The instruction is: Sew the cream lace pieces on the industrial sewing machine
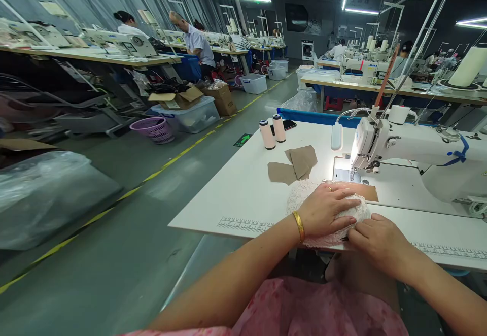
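My left hand [329,209] lies flat, fingers stretched out, on a bundle of white lace fabric [304,196] at the near edge of the white sewing table [243,194]. A gold bangle circles that wrist. My right hand [376,239] is curled at the lace's near right corner, fingers pinching its edge. A tan fabric piece [367,190] shows beyond the lace, near the needle of the white sewing machine [411,148].
Loose tan fabric pieces [292,166], two pink thread spools [273,130] and a black phone [287,124] lie further back on the table. A grey aisle with a yellow line runs left. Other workers sit at distant sewing tables among boxes, bins and a purple basket [152,129].
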Demonstrator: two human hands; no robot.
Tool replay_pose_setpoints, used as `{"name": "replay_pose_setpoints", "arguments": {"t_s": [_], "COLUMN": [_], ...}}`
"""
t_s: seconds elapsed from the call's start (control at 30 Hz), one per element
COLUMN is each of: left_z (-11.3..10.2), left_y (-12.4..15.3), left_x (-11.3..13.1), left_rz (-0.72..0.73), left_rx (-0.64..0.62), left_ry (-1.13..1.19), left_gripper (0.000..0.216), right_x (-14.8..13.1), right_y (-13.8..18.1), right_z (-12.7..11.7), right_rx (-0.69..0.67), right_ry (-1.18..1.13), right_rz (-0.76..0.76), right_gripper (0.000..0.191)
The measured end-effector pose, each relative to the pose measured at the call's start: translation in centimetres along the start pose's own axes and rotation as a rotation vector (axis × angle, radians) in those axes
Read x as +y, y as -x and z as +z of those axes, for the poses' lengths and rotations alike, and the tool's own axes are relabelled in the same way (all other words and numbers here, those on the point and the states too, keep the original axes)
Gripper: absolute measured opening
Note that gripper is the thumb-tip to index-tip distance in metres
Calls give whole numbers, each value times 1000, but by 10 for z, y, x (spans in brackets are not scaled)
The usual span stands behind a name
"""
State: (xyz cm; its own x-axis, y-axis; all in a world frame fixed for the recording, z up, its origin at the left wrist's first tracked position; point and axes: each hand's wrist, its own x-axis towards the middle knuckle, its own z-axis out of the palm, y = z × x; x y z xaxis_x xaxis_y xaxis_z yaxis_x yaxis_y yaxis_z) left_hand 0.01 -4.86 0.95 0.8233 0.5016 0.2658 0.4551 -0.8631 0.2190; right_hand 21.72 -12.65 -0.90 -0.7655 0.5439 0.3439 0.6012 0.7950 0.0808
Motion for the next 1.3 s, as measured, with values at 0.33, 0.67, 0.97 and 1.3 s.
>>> {"name": "replay_pose_setpoints", "arguments": {"t_s": [0.33,0.67,0.97,1.3], "left_z": [-1,-1,0,0], "left_y": [0,0,1,1], "left_x": [-1,0,0,-1], "left_rz": [18,11,7,-9], "left_rx": [45,31,21,4], "left_ry": [26,24,13,7], "left_gripper": [44,45,45,47], "right_x": [0,2,3,16], "right_y": [1,0,9,15], "right_z": [-3,1,-11,-11], "right_rx": [28,67,-50,-8], "right_ry": [-47,-36,-74,38], "right_rz": [24,-2,-1,78], "right_gripper": [27,27,28,38]}}
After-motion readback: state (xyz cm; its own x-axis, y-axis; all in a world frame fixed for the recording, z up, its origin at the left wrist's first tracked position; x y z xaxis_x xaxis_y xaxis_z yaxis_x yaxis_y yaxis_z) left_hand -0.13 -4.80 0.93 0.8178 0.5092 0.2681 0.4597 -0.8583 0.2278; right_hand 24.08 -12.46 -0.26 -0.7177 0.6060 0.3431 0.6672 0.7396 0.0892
